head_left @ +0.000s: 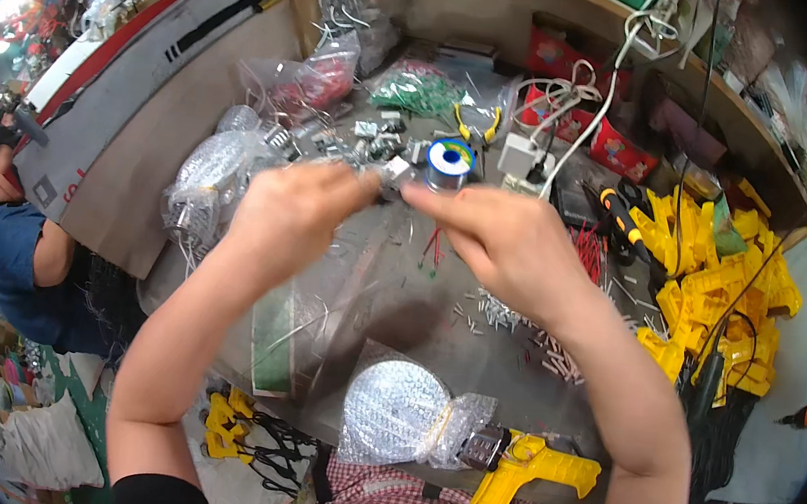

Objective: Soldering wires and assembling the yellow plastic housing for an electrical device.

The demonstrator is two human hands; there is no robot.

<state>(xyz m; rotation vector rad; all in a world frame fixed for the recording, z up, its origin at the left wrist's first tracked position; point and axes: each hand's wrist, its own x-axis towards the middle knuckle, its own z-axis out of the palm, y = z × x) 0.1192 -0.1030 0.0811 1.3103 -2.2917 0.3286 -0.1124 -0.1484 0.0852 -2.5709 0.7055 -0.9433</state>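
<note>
Over the middle of the bench my two hands meet, fingertips close together. My left hand (296,207) is closed, its fingers pinched beside a small white-and-metal piece (396,170). I cannot tell whether that piece is held or lies behind. My right hand (515,246) is also closed, its index finger reaching toward the left fingertips; what it grips is hidden. Just below the gap, thin red wires (432,251) with green ends show. A blue-rimmed spool of solder wire (450,160) stands right behind the fingertips. Nearest me lies a yellow gun-shaped housing (537,475) joined to a bubble-wrapped round part (399,411).
Yellow plastic housings (723,276) pile up at the right, near a screwdriver (624,219). White sleeves (497,309) lie scattered on the bench. Behind are yellow-handled pliers (476,125), bagged green parts (414,85) and a white power adapter (521,156). A person (18,235) sits at far left.
</note>
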